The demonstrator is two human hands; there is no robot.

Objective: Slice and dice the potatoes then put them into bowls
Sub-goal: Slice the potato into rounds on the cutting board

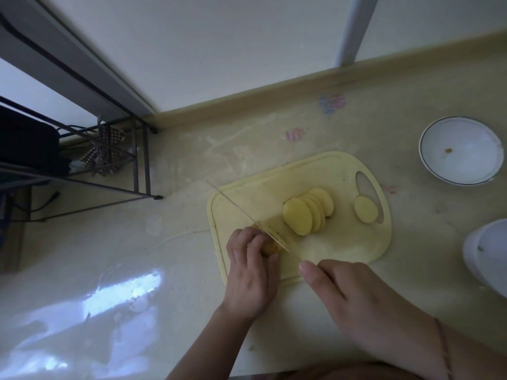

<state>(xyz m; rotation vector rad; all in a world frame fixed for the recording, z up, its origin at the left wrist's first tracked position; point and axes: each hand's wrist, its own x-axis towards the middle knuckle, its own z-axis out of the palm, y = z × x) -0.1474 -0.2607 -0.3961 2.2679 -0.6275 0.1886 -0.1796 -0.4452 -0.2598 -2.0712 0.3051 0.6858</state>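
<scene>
Head camera looks steeply down, close over the cutting board (299, 204); countertop (109, 270) around.

The left hand (251, 272) is covering most of the uncut potato (270, 248). The right hand (354, 300) is hiding the knife (247, 215) handle. The frame's right edge is cutting off the nearer bowl (485, 253).

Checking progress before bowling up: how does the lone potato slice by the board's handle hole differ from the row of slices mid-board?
The lone slice lies flat and apart, beside the handle hole; the row of slices leans overlapped, mid-board, nearer the knife. The lone slice looks smaller. Both are pale yellow rounds on the cutting board.
</scene>
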